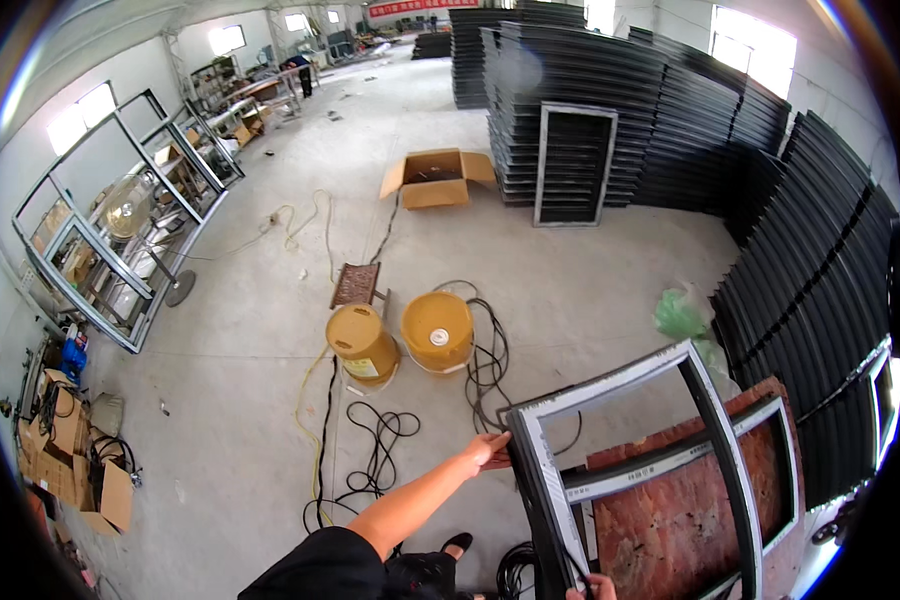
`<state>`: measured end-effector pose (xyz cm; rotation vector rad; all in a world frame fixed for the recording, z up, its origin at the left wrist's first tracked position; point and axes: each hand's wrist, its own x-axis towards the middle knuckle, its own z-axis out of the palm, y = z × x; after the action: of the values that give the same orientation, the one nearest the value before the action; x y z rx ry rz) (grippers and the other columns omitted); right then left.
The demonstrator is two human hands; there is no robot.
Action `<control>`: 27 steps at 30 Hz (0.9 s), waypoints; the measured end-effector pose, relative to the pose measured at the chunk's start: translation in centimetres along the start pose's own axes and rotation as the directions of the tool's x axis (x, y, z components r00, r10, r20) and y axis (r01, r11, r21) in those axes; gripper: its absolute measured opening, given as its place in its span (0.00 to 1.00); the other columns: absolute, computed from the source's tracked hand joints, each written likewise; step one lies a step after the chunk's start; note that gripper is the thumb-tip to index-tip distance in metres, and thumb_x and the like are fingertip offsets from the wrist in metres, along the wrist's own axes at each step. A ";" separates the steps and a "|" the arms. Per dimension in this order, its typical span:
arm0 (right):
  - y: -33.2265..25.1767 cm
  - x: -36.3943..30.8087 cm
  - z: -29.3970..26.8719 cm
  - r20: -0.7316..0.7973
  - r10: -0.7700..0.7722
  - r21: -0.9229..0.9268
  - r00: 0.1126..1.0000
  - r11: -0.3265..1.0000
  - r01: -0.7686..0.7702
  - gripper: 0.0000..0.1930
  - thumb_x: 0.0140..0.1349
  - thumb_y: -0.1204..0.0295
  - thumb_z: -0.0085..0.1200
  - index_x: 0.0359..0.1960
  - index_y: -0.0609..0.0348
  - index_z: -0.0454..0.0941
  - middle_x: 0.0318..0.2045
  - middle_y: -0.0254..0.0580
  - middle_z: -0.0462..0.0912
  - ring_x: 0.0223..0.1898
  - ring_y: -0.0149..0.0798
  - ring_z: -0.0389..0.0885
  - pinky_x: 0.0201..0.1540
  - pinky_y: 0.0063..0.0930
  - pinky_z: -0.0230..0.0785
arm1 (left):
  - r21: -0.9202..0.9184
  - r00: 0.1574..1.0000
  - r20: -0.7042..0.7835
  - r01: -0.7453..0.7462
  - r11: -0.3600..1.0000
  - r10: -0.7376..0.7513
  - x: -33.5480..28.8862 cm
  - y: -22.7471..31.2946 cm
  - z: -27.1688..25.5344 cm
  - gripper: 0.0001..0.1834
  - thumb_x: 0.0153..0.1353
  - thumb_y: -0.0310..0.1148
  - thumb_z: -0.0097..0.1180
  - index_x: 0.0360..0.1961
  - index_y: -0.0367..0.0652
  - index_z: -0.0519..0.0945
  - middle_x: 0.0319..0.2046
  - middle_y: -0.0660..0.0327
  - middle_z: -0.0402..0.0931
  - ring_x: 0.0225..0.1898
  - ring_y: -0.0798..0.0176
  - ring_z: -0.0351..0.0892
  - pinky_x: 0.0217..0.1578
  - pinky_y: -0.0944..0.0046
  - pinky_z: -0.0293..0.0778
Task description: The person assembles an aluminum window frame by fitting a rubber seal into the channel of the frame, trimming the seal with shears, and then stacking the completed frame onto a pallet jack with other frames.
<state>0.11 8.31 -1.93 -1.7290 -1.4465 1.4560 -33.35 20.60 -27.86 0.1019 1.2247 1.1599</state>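
Head view: frame handling judged under way; finish not evident, remainder cannot be established.
Grey-edged frame (610,380) stands at near right, reddish board (660,545) visible through it. Left arm extended, left hand (489,451) touching its left corner; right hand (596,588), partly cropped, at its near left side. Whether either pinches: cannot tell.
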 end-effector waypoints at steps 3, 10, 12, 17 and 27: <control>1.8 0.9 -0.4 -0.150 -0.148 -0.111 0.978 0.985 0.132 0.10 0.59 0.75 0.56 0.42 0.62 0.75 0.33 0.31 0.74 0.33 0.27 0.69 0.38 0.22 0.65 | -0.013 0.999 -0.003 -0.054 0.998 0.054 -0.2 -1.7 -0.6 0.15 0.63 0.39 0.56 0.43 0.38 0.78 0.37 0.55 0.82 0.33 0.59 0.83 0.36 0.60 0.82; 5.2 0.8 -0.4 -0.278 -0.306 -0.252 0.911 0.938 0.238 0.11 0.51 0.80 0.58 0.37 0.62 0.78 0.25 0.36 0.74 0.24 0.28 0.69 0.29 0.21 0.64 | 0.011 0.984 -0.161 -0.080 0.997 0.081 -2.8 -0.3 1.6 0.13 0.65 0.37 0.53 0.40 0.36 0.77 0.28 0.58 0.80 0.27 0.61 0.81 0.33 0.62 0.82; 6.0 0.2 -0.8 -0.261 -0.306 -0.341 0.915 0.916 0.210 0.10 0.51 0.80 0.58 0.36 0.63 0.78 0.26 0.38 0.76 0.25 0.30 0.71 0.29 0.22 0.65 | 0.034 0.993 -0.102 -0.051 0.998 0.054 -3.5 -1.1 2.0 0.13 0.66 0.38 0.52 0.40 0.37 0.77 0.29 0.58 0.80 0.29 0.61 0.82 0.35 0.62 0.82; 7.3 -0.2 -0.7 -0.167 -0.462 -0.529 0.871 0.787 0.316 0.08 0.52 0.80 0.57 0.34 0.64 0.79 0.31 0.47 0.79 0.30 0.46 0.78 0.34 0.32 0.70 | 0.107 0.994 -0.104 -0.033 0.994 0.044 -4.3 -2.6 2.1 0.13 0.66 0.38 0.52 0.39 0.36 0.77 0.31 0.59 0.80 0.31 0.62 0.82 0.37 0.62 0.82; 9.4 0.1 0.0 -0.088 -0.458 -0.635 0.885 0.710 0.304 0.06 0.55 0.75 0.57 0.35 0.58 0.80 0.30 0.46 0.79 0.31 0.50 0.79 0.33 0.39 0.71 | 0.136 1.000 -0.003 0.007 0.991 -0.007 -6.0 -4.5 2.5 0.11 0.63 0.34 0.57 0.37 0.36 0.76 0.31 0.58 0.78 0.33 0.62 0.80 0.38 0.60 0.82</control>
<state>4.00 5.15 -9.85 -1.7010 -2.1270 0.5490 -27.86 15.38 -25.58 0.1983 1.3055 1.0697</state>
